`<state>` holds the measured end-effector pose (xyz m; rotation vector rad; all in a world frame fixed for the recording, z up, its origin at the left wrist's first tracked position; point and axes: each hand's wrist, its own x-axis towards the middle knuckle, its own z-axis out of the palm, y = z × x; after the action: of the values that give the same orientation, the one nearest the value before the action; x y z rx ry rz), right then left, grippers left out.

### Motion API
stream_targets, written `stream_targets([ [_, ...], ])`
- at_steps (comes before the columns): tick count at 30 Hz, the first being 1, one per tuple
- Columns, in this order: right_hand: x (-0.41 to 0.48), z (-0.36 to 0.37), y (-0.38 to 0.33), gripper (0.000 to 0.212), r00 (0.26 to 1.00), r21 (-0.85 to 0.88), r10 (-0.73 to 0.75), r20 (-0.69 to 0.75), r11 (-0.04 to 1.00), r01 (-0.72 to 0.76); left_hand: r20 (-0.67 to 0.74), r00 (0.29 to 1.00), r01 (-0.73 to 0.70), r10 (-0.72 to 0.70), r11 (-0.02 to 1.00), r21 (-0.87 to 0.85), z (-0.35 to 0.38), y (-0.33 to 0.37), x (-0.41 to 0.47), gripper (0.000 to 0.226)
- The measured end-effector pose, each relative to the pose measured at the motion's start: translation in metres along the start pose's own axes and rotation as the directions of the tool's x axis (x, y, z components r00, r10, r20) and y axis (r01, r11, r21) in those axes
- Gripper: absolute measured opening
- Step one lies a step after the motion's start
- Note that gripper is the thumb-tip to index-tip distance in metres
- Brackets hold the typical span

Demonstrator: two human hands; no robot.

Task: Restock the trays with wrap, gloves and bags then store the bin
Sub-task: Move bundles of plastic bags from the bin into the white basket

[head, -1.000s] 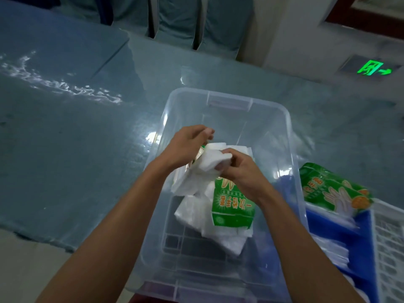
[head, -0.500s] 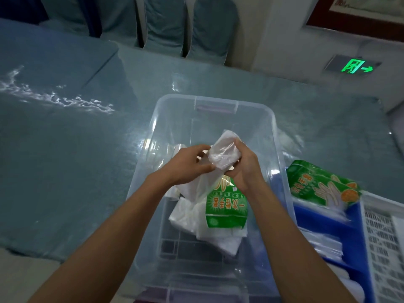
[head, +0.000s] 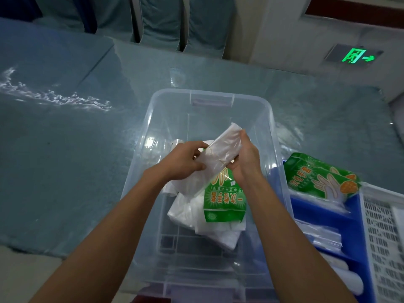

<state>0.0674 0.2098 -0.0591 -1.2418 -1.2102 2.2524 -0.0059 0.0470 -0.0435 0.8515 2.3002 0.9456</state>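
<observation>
since a second ago both hands have lifted a clear pack of bags [head: 220, 154] out of the pile and tilted it, its far end now raised above the bin's middle. biggest in view, the tabletop [head: 65, 171] lies under a glossy blue-grey cover. on it stands the clear bin [head: 209, 99], open, with white folded bags [head: 192, 215] and a green glove packet [head: 223, 204] lying inside near its centre. just beside the bin's right wall sits a blue tray [head: 341, 219], holding another green glove packet [head: 321, 178] at its far end and clear packs nearer; a white slotted tray [head: 382, 237] adjoins it on the right. left hand [head: 185, 160]: its grip is clamped on the lower end of the clear pack, fingers curled over it. right hand [head: 244, 158]: its grip is closed around the pack's upper end, fingertips at the top edge.
</observation>
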Motion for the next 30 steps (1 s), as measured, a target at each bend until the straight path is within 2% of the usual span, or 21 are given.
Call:
stream_targets([
  [5, 0.001, -0.003, 0.0, 0.029, 0.998, -0.081, -0.055, 0.004, 0.995, 0.055, 0.027, 1.0, 0.015, -0.013, 0.999, -0.05, -0.007, -0.006, 0.0, 0.039],
  [10, 0.0, -0.003, 0.009, 0.04, 0.997, -0.124, -0.081, -0.002, 0.989, 0.08, -0.089, 0.995, 0.053, -0.049, 0.998, 0.041, -0.016, -0.011, 0.002, 0.03],
  [12, -0.003, -0.003, 0.02, 0.037, 0.998, -0.217, -0.062, -0.014, 0.974, 0.058, -0.145, 0.987, 0.076, -0.068, 0.996, 0.054, -0.019, -0.014, 0.002, 0.029],
  [13, -0.006, -0.002, 0.028, 0.032, 0.997, -0.319, -0.078, -0.001, 0.945, 0.073, -0.169, 0.983, 0.085, -0.074, 0.995, 0.056, -0.019, -0.015, 0.003, 0.029],
  [14, -0.009, -0.001, 0.037, 0.027, 0.991, -0.473, -0.13, 0.042, 0.871, 0.134, -0.187, 0.979, 0.09, -0.077, 0.994, 0.06, -0.019, -0.016, 0.003, 0.029],
  [15, -0.01, 0.0, 0.049, 0.023, 0.972, -0.64, -0.196, 0.132, 0.732, 0.235, -0.197, 0.977, 0.095, -0.08, 0.993, 0.067, -0.019, -0.017, 0.003, 0.028],
  [16, -0.013, 0.0, 0.061, 0.02, 0.936, -0.766, -0.225, 0.27, 0.539, 0.35, -0.202, 0.976, 0.098, -0.082, 0.993, 0.072, -0.019, -0.017, 0.004, 0.028],
  [17, -0.017, 0.0, 0.074, 0.017, 0.883, -0.817, -0.196, 0.426, 0.336, 0.468, -0.202, 0.975, 0.105, -0.088, 0.992, 0.076, -0.019, -0.017, 0.004, 0.028],
  [18, -0.022, 0.0, 0.087, 0.015, 0.807, -0.792, -0.131, 0.575, 0.155, 0.59, -0.2, 0.975, 0.111, -0.093, 0.991, 0.08, -0.02, -0.017, 0.004, 0.029],
  [20, -0.024, -0.002, 0.113, 0.02, 0.627, -0.623, 0.014, 0.779, -0.101, 0.776, -0.196, 0.976, 0.118, -0.098, 0.988, 0.096, -0.02, -0.017, 0.004, 0.032],
  [21, -0.025, -0.001, 0.123, 0.027, 0.581, -0.562, 0.088, 0.809, -0.174, 0.809, -0.191, 0.977, 0.121, -0.1, 0.988, 0.1, -0.02, -0.016, 0.003, 0.033],
  [22, -0.026, 0.002, 0.13, 0.033, 0.582, -0.542, 0.164, 0.797, -0.233, 0.808, -0.185, 0.977, 0.124, -0.103, 0.987, 0.102, -0.02, -0.016, 0.003, 0.035],
  [24, -0.024, 0.01, 0.138, 0.041, 0.652, -0.54, 0.296, 0.698, -0.379, 0.751, -0.178, 0.979, 0.125, -0.104, 0.986, 0.112, -0.022, -0.016, 0.003, 0.036],
  [26, -0.019, 0.016, 0.142, 0.043, 0.7, -0.534, 0.316, 0.64, -0.473, 0.701, -0.178, 0.979, 0.119, -0.097, 0.985, 0.122, -0.023, -0.016, 0.002, 0.037],
  [30, -0.012, 0.022, 0.144, 0.044, 0.739, -0.503, 0.329, 0.588, -0.566, 0.653, -0.177, 0.98, 0.119, -0.095, 0.985, 0.127, -0.025, -0.016, 0.003, 0.037],
])
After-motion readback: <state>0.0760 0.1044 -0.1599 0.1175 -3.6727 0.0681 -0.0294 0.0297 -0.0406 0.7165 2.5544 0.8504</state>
